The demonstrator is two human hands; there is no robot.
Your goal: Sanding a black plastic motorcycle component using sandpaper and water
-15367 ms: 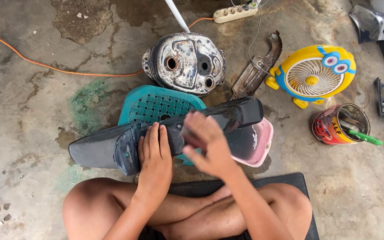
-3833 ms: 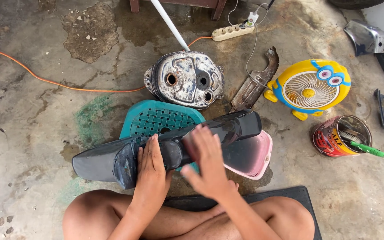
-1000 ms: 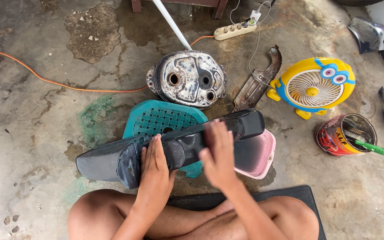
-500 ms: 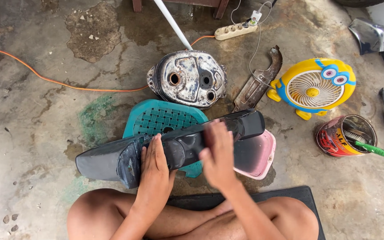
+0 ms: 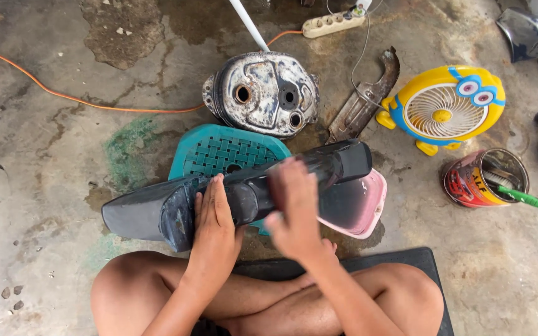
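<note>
A long dark plastic panel [image 5: 138, 214] lies crosswise in front of me, resting on a teal plastic stool [image 5: 225, 152] and a pink basin [image 5: 372, 208]. My left hand [image 5: 210, 218] presses flat on the panel's middle, fingers together, holding it down. Just to the right, my right hand [image 5: 294, 208] lies palm down on the panel with its fingers curled. It is blurred by motion, and I cannot see whether anything is under its palm. I sit cross-legged on a black mat [image 5: 406, 258].
On the concrete floor beyond the stool lies a worn white metal casing [image 5: 263, 93], with a rusty metal piece [image 5: 365, 99] and a yellow fan [image 5: 446, 109] to its right. A tin can [image 5: 468, 183] holds a green-handled brush [image 5: 521, 198]. An orange cable [image 5: 63, 96] and a power strip [image 5: 334, 22] lie farther back.
My right hand has slid slightly left along the panel and is now blurred. My left hand and the panel have stayed in place.
</note>
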